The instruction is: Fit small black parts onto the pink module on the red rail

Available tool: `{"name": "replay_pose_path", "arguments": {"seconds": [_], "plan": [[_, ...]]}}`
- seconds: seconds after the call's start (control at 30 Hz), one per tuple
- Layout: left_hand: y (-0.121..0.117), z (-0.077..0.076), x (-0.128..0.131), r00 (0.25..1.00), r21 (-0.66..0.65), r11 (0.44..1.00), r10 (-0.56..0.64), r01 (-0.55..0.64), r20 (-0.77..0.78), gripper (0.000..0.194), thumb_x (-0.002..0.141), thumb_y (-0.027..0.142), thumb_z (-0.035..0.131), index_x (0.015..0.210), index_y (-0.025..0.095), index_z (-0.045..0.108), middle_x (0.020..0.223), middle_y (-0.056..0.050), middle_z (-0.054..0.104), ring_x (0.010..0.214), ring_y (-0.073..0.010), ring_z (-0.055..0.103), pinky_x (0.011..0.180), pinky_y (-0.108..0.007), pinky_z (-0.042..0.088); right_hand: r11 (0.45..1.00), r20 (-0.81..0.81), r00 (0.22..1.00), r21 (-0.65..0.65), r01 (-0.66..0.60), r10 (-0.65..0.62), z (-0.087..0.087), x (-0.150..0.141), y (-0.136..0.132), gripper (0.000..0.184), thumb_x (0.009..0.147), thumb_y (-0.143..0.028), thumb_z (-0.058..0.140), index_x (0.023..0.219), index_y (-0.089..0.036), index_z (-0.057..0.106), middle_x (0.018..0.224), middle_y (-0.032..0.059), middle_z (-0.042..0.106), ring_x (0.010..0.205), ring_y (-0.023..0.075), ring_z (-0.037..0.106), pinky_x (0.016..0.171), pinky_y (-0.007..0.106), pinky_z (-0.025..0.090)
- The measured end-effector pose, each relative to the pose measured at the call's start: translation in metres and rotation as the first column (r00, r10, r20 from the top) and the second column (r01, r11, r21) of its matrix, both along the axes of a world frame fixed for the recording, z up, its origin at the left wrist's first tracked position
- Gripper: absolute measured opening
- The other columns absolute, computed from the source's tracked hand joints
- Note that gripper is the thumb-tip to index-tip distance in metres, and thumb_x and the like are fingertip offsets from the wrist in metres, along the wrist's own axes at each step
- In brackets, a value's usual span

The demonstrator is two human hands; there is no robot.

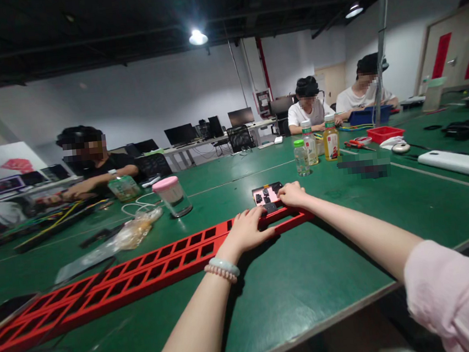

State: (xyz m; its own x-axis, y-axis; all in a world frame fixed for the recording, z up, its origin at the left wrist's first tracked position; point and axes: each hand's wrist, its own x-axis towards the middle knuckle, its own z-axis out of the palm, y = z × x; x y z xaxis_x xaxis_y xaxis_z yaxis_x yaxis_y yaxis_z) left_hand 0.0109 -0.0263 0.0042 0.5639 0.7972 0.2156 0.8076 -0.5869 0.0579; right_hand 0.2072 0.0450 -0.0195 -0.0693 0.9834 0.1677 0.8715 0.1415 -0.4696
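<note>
A long red frame (156, 269) with rows of rectangular openings lies slantwise across the green table. My left hand (246, 231) rests palm down over its right part, thumb stretched away from the fingers, its fingertips by a small black piece (270, 208). My right hand (293, 194) is at the frame's far right end, fingers curled together and pointing down; whatever is between them is hidden. Just behind both hands sits a small open box (266, 194) with a light pink inside and several black parts in it.
Behind the frame stand a pink-lidded jar (173, 197) and a clear plastic bag (134, 234). Bottles (310, 145), a red tray (386, 134) and a white power bank (459, 164) are farther right. A dark cable (84, 293) crosses the frame. Co-workers (308, 108) sit across the table.
</note>
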Motion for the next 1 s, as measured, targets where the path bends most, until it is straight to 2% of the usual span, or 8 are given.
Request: {"name": "replay_pose_path", "arguments": {"seconds": [0.13, 0.3, 0.47, 0.6, 0.73, 0.9, 1.0], "plan": [[0.001, -0.001, -0.001, 1.000, 0.013, 1.000, 0.023, -0.022, -0.015, 0.067, 0.075, 0.063, 0.051, 0.126, 0.019, 0.047, 0.122, -0.011, 0.056, 0.108, -0.0318, 0.052, 0.093, -0.044, 0.038, 0.999, 0.066, 0.997, -0.003, -0.037, 0.038, 0.000, -0.001, 0.000, 0.036, 0.087, -0.034, 0.037, 0.106, -0.032, 0.068, 0.125, 0.0030, 0.055, 0.115, 0.0306, 0.038, 0.091, 0.046, 0.036], [0.003, -0.001, -0.002, 0.998, 0.001, 1.000, 0.003, -0.003, -0.057, 0.070, 0.078, 0.062, 0.048, 0.137, 0.025, 0.038, 0.139, -0.007, 0.044, 0.120, -0.0324, 0.044, 0.101, -0.046, 0.032, 0.998, 0.084, 0.995, 0.016, -0.055, 0.054, 0.000, -0.001, -0.002, 0.038, 0.089, -0.038, 0.034, 0.110, -0.034, 0.065, 0.131, 0.0026, 0.049, 0.117, 0.0303, 0.036, 0.093, 0.048, 0.034], [0.000, 0.001, 0.001, 0.994, 0.046, 0.999, 0.001, 0.003, -0.107, 0.065, 0.081, 0.060, 0.047, 0.137, 0.028, 0.038, 0.146, -0.008, 0.032, 0.126, -0.0344, 0.038, 0.102, -0.051, 0.029, 0.998, 0.115, 0.992, 0.003, -0.057, 0.056, -0.001, -0.001, -0.001, 0.041, 0.089, -0.038, 0.032, 0.111, -0.031, 0.065, 0.127, 0.0056, 0.053, 0.115, 0.0319, 0.037, 0.091, 0.049, 0.035], [-0.005, 0.000, 0.008, 0.986, 0.094, 0.990, -0.090, 0.103, -0.139, 0.056, 0.084, 0.047, 0.047, 0.136, 0.025, 0.041, 0.144, -0.007, 0.037, 0.130, -0.0311, 0.032, 0.108, -0.049, 0.023, 0.997, 0.107, 0.992, 0.028, -0.077, 0.073, -0.002, -0.001, 0.000, 0.041, 0.089, -0.036, 0.032, 0.110, -0.027, 0.066, 0.125, 0.0079, 0.054, 0.114, 0.0322, 0.039, 0.090, 0.049, 0.037], [-0.006, -0.003, 0.017, 0.971, 0.104, 0.977, -0.168, 0.188, -0.172, 0.058, 0.081, 0.035, 0.052, 0.137, 0.027, 0.039, 0.144, -0.006, 0.036, 0.132, -0.0282, 0.030, 0.111, -0.045, 0.021, 0.997, 0.086, 0.994, 0.029, -0.066, 0.063, 0.001, 0.000, -0.001, 0.041, 0.089, -0.034, 0.033, 0.108, -0.024, 0.067, 0.126, 0.0112, 0.052, 0.115, 0.0321, 0.040, 0.089, 0.048, 0.039], [-0.005, -0.007, 0.018, 0.984, 0.073, 0.992, -0.087, 0.099, -0.153, 0.058, 0.081, 0.039, 0.052, 0.137, 0.030, 0.038, 0.146, -0.008, 0.031, 0.133, -0.0321, 0.027, 0.108, -0.050, 0.025, 0.997, 0.057, 0.995, 0.000, -0.076, 0.076, 0.005, 0.000, -0.004, 0.039, 0.089, -0.034, 0.035, 0.105, -0.024, 0.068, 0.120, 0.0130, 0.057, 0.115, 0.0340, 0.040, 0.088, 0.052, 0.038], [-0.005, -0.007, 0.016, 0.986, 0.055, 0.994, -0.082, 0.091, -0.143, 0.059, 0.081, 0.039, 0.053, 0.138, 0.030, 0.037, 0.145, -0.008, 0.031, 0.133, -0.0320, 0.029, 0.107, -0.048, 0.027, 0.997, 0.034, 0.996, 0.017, -0.077, 0.077, 0.005, -0.001, -0.004, 0.037, 0.088, -0.032, 0.037, 0.101, -0.023, 0.070, 0.114, 0.0121, 0.061, 0.113, 0.0333, 0.043, 0.087, 0.051, 0.039]]}}
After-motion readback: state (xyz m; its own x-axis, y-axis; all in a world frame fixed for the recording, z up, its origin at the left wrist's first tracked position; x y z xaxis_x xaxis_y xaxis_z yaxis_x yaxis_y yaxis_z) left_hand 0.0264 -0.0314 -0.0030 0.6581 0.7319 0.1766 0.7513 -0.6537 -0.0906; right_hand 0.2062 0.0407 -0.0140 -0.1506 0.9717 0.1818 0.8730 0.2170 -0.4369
